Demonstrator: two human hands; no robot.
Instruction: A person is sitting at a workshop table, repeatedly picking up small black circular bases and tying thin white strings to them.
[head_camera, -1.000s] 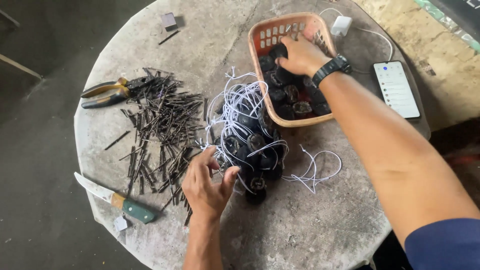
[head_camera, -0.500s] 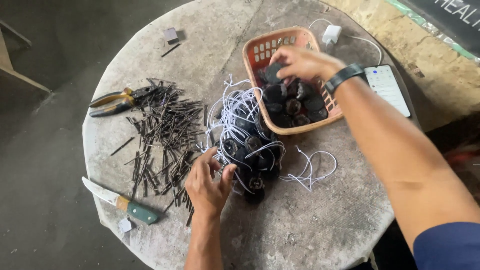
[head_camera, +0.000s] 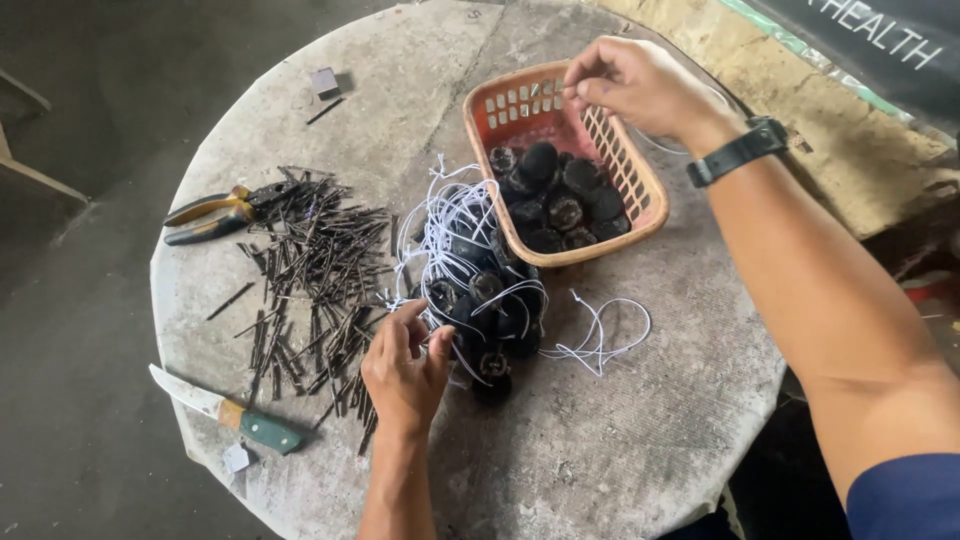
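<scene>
Orange basket (head_camera: 640, 200) now below lifted right hand (head_camera: 635, 85), no longer inside.

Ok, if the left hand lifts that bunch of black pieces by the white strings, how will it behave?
Likely floppy: the white strings loop loosely, so the black pieces by the left hand would probably dangle and swing. The clump looks dense, so perhaps heavy for its size. Tangled loops may drag neighbours or catch the basket rim.

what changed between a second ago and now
The right hand rose out of the basket, where it had been down among the black pieces, and now hovers pinched above the far rim. The left hand stayed on the white-stringed pile; pliers, knife and sticks unchanged.
</scene>
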